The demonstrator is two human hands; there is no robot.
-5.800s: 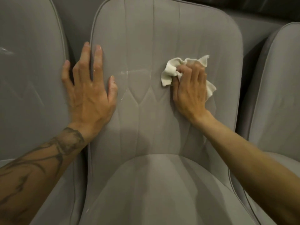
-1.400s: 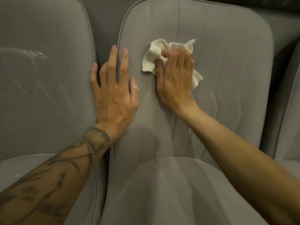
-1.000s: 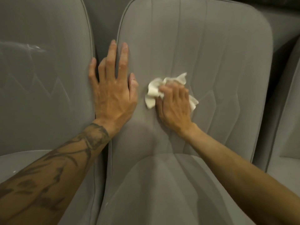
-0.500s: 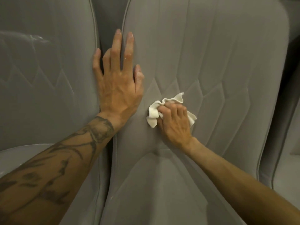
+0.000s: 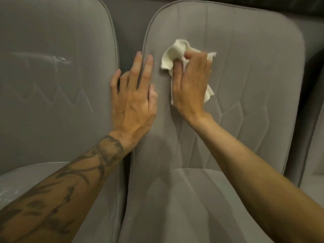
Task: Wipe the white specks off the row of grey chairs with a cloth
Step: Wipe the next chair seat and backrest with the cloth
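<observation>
The cloth (image 5: 175,53), a crumpled off-white rag, sits high on the backrest of the middle chair (image 5: 245,85), towards its upper left corner and just inside the piped left edge. The right hand (image 5: 190,85) has it bunched under curled fingers and presses it against the fabric, with loose ends sticking out above the knuckles and below the heel of the palm. To the right of the cloth the backrest runs wide and uncovered as far as its right edge, and all the quilted lower panel is free too.

The left hand (image 5: 133,102) lies flat on that left edge, fingers straight and spread; its outer fingers reach across the narrow dark gap to touch the left chair (image 5: 52,102). A tattooed forearm (image 5: 61,199) crosses that chair's seat.

On the left chair's backrest a white smear (image 5: 59,59) shows at mid-height, and white specks (image 5: 8,193) dot the seat near its left edge. A sliver of the right chair (image 5: 317,137) stands close beside the middle one.

Half a second ago the cloth was low, near the fold where backrest meets seat; it has since swept back up, while the left hand has stayed put.
</observation>
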